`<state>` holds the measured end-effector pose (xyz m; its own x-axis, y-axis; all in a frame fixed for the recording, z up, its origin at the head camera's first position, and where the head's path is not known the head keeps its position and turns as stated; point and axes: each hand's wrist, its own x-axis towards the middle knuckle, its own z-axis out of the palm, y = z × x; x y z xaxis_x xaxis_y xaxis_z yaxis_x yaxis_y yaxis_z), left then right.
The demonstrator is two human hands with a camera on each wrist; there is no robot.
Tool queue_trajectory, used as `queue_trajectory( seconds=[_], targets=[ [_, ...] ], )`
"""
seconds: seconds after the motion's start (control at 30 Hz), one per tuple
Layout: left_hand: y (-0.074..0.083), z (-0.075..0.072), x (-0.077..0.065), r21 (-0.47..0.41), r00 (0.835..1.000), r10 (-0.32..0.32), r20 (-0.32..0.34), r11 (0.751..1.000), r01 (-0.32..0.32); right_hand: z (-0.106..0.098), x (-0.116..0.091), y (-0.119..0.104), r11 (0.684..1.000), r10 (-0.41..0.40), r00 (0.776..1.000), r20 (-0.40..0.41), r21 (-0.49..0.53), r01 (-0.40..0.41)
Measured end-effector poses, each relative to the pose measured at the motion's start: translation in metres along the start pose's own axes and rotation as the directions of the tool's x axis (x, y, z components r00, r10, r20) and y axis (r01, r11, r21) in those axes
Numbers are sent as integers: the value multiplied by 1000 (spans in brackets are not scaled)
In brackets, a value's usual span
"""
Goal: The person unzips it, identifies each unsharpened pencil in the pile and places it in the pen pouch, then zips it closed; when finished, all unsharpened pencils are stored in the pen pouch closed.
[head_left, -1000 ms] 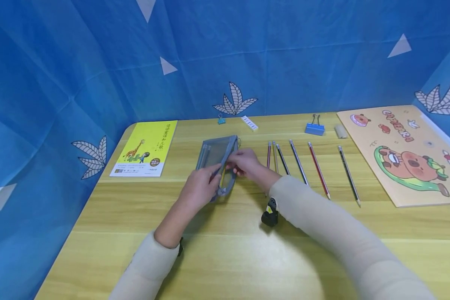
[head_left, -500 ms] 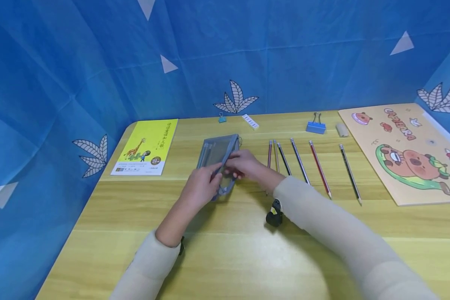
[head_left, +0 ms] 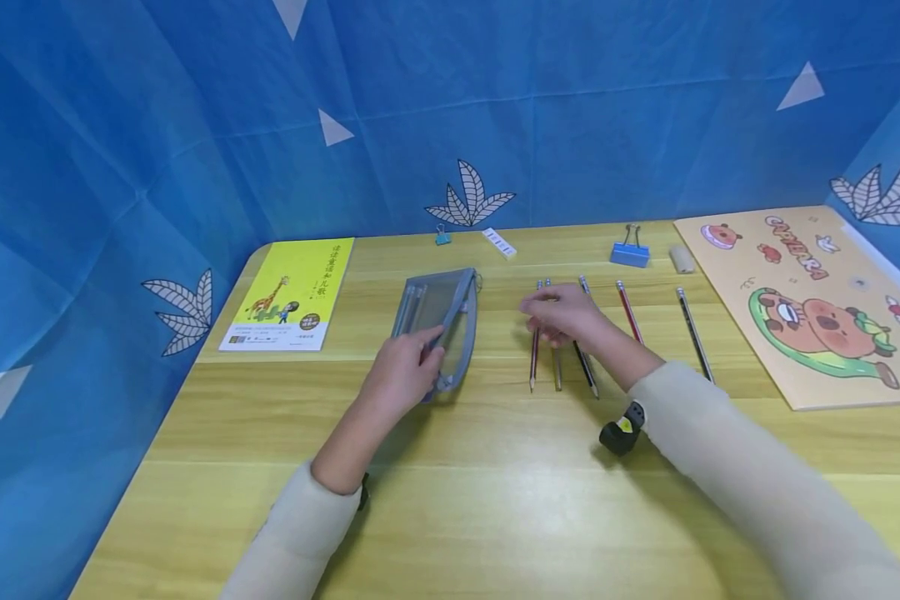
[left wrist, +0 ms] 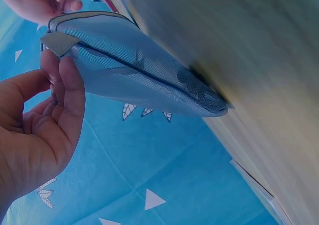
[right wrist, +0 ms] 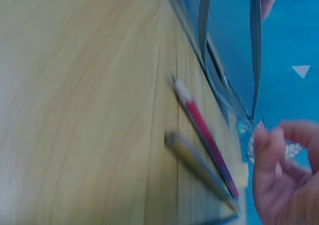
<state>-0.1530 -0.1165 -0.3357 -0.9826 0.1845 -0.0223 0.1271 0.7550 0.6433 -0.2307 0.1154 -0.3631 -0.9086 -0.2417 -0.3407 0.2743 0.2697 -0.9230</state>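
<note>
Pouch (head_left: pixel 437 297) is being pinched at its mouth by the left hand (head_left: pixel 399 377) towards the far edge of the worktop (head_left: pixel 487 500), while the right hand (head_left: pixel 566 312), loosely curled and empty, is being held over pencils (head_left: pixel 534 364), which could be set rolling by a stray fingertip.
</note>
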Motion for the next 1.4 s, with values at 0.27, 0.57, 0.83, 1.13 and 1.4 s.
queue_trajectory(
  seconds=[0.27,0.57,0.83,1.13,1.4],
  targets=[
    [0,0,-1,12,1000,3,-8,1000,-3,-19,-6,12,970,-56,985,-166,-241,15],
    [-3,1,0,-3,1000,8,-14,1000,-8,-11,-3,22,887,-117,969,-216,-463,3],
    [-5,1,0,-14,1000,10,-15,1000,-10,-4,-2,20,830,-183,966,-185,-555,51],
    [-3,1,0,-14,1000,12,-15,1000,-13,-5,-4,20,849,-140,970,-197,-527,16],
    [-2,1,0,-26,1000,4,-16,1000,-4,-7,-12,14,890,-131,972,-194,-454,29]
  ],
)
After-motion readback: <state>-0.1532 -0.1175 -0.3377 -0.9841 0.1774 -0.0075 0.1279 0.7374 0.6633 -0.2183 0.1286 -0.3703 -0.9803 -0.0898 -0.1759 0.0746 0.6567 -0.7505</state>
